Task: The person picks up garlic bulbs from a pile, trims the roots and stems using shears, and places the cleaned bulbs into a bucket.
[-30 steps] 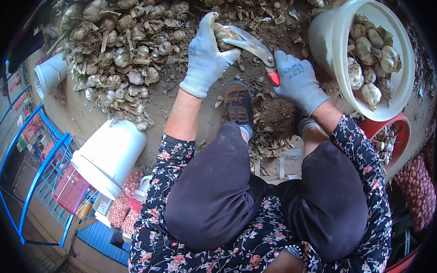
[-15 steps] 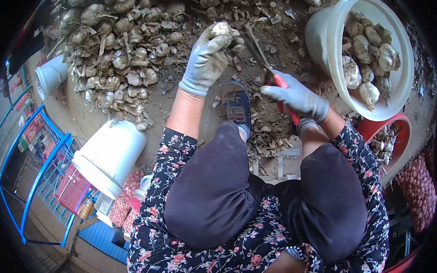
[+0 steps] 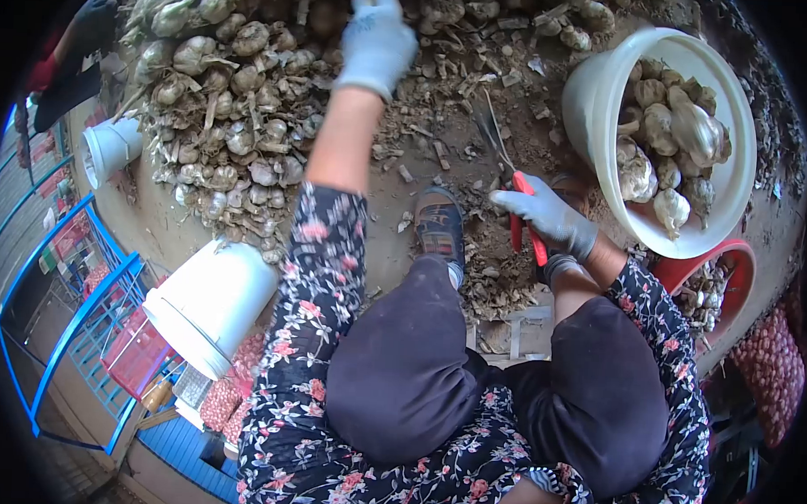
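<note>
My left hand (image 3: 375, 45), in a white work glove, reaches to the far garlic heap (image 3: 240, 95) at the top of the view. Its fingers look curled, but they are blurred and partly hidden, so what they hold is not clear. In my right hand (image 3: 554, 217), also gloved, are shears (image 3: 531, 223) with red handles. Their long dark blades stand apart, pointing away over the dirt floor. Right of the shears, a tilted white bucket (image 3: 595, 108) contains several garlic bulbs (image 3: 661, 128). One large pale bulb (image 3: 699, 133) lies on top, slightly blurred.
A red bucket (image 3: 738, 286) with garlic sits below the white one. At left lie a large white bucket (image 3: 211, 303) and a smaller one (image 3: 114, 149), near a blue metal frame (image 3: 86, 303). Filled net sacks (image 3: 768, 371) stand at right. Another person's arm (image 3: 73, 40) shows top left.
The garlic bulb has left my left hand, which has swung up to the heap. An extra pale bulb shows in the white bucket. The shears' blades have spread wider apart.
</note>
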Tool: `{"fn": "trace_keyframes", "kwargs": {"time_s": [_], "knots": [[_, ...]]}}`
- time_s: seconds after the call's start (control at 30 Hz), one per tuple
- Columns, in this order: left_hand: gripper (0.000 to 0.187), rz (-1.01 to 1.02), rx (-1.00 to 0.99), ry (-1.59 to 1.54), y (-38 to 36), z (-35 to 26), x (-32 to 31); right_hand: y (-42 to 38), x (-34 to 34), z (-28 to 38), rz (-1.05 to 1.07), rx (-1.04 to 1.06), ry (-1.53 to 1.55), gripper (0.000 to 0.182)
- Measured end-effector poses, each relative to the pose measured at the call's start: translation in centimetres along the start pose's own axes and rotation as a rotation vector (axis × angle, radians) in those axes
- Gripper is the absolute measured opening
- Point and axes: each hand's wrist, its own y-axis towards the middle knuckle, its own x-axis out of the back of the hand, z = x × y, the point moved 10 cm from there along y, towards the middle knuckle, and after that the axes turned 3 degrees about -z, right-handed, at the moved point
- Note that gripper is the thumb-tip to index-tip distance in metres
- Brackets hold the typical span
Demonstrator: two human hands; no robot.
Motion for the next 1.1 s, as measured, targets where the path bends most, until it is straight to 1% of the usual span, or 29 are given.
{"fn": "trace_keyframes", "kwargs": {"time_s": [0.03, 0.07, 0.1, 0.17, 0.2, 0.23, 0.27, 0.3, 0.33, 0.37, 0.4, 0.43, 0.47, 0.5, 0.53, 0.57, 0.63, 0.7, 0.77, 0.8, 0.83, 0.9, 0.93, 1.0, 1.03, 1.07, 1.1], "knots": [[0.044, 0.116, 0.052, 0.138, 0.3, 1.3, -1.2, 0.2, 0.5, -0.3, -0.002, 0.004, 0.011, 0.026], [0.041, 0.159, 0.078, 0.237, 1.2, 4.3, -4.2, 0.2, 0.7, -0.5, -0.001, 0.008, 0.022, 0.026], [0.044, 0.300, 0.120, 0.314, 1.5, 6.5, -6.4, 0.2, 0.9, -0.5, -0.001, 0.007, 0.022, 0.026], [0.054, 0.285, 0.173, 0.332, 1.1, 7.9, -6.1, 0.5, 1.4, -0.6, -0.005, -0.017, -0.188, 0.032], [0.054, 0.284, 0.168, 0.338, 0.7, 7.8, -5.6, 1.3, 2.0, -1.5, -0.029, -0.001, -0.291, 0.042], [0.058, 0.274, 0.272, 0.184, -0.4, 8.3, -5.0, 1.2, 1.9, -1.4, -0.031, 0.005, -0.285, 0.042], [0.063, 0.266, 0.374, 0.028, -1.6, 8.8, -4.5, 0.8, 2.7, 0.3, -0.172, 0.141, -0.527, 0.045], [0.063, 0.270, 0.369, 0.032, -2.6, 8.9, -4.6, 0.1, 3.0, 2.1, -0.313, 0.273, -0.767, 0.049], [0.069, 0.161, 0.324, -0.513, -3.7, 7.9, -4.5, 0.0, 2.7, 2.8, -0.309, 0.266, -0.761, 0.049], [0.077, 0.032, 0.271, -1.056, -5.1, 7.5, -3.4, 0.0, 2.5, 3.3, -0.274, 0.183, -0.853, 0.048], [0.080, 0.080, 0.335, -1.181, -6.6, 6.1, -2.4, 0.2, 2.2, 3.6, -0.237, 0.104, -0.951, 0.048], [0.084, 0.125, 0.392, -1.307, -7.6, 4.4, -1.6, 0.2, 1.8, 4.2, -0.232, 0.107, -0.959, 0.048], [0.081, 0.145, 0.352, -1.428, -8.5, 3.8, -1.8, 0.1, 1.8, 5.5, -0.309, 0.173, -1.033, 0.046], [0.074, 0.095, 0.282, -1.457, -9.0, 2.8, -0.9, -0.3, 1.6, 6.7, -0.386, 0.235, -1.101, 0.045], [0.070, 0.129, 0.274, -1.410, -9.6, 2.2, -0.7, -0.6, 1.1, 7.9, -0.440, 0.321, -1.142, 0.043], [0.067, 0.163, 0.265, -1.364, -10.1, 1.6, -0.5, -0.5, 0.8, 8.1, -0.438, 0.313, -1.141, 0.043], [0.067, 0.152, 0.238, -1.312, -10.6, 1.0, 0.0, -0.6, -0.2, 9.3, -0.458, 0.352, -1.325, 0.054], [0.067, 0.138, 0.209, -1.260, -11.0, 0.2, 0.5, -0.6, -0.5, 9.4, -0.460, 0.315, -1.360, 0.053], [0.072, -0.068, 0.110, -0.887, -11.3, 0.0, 2.9, -0.6, -0.7, 9.5, -0.477, 0.314, -1.388, 0.052], [0.075, -0.124, 0.099, -0.798, -11.4, -0.2, 3.6, -0.5, -0.9, 9.5, -0.445, 0.274, -1.406, 0.053], [0.075, -0.124, 0.103, -0.800, -11.5, -0.4, 3.6, -0.5, -1.2, 9.5, -0.442, 0.271, -1.409, 0.053], [0.075, -0.211, 0.108, -0.662, -11.8, -0.5, 4.5, -0.3, -1.8, 8.9, -0.376, 0.229, -1.407, 0.050], [0.074, -0.249, 0.054, -0.597, -11.9, -0.5, 4.7, -0.3, -1.9, 8.7, -0.373, 0.226, -1.408, 0.050], [0.073, -0.230, 0.039, -0.606, -11.9, -0.4, 4.7, 0.0, -1.9, 7.9, -0.325, 0.197, -1.352, 0.042], [0.073, -0.212, 0.018, -0.616, -11.8, -0.6, 4.9, 0.1, -1.8, 7.6, -0.323, 0.193, -1.350, 0.042], [0.064, -0.152, 0.038, -0.645, -11.9, -0.5, 4.7, 0.0, -1.7, 7.3, -0.311, 0.207, -1.293, 0.038], [0.064, -0.149, 0.043, -0.646, -12.0, 0.0, 4.6, 0.0, -1.8, 7.1, -0.297, 0.224, -1.238, 0.035]]}}
